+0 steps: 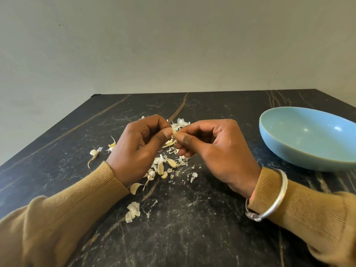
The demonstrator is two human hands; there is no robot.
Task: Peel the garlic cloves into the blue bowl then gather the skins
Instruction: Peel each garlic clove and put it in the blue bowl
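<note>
My left hand (140, 145) and my right hand (213, 149) meet above the table, and both pinch one small garlic clove (175, 133) between thumbs and fingertips. Most of that clove is hidden by my fingers. Below the hands lie several unpeeled cloves (160, 167) mixed with papery white skins (181, 123). One more clove (93, 153) lies apart to the left, and a skin flake (133, 209) sits nearer to me. The blue bowl (308, 149) stands at the right, and the part of its inside that I can see holds nothing.
The black marbled table (192, 228) ends at a pale wall behind. Its left edge runs diagonally toward me. A silver bangle (269, 199) circles my right wrist over the tan sleeve. The bowl's right side runs out of view.
</note>
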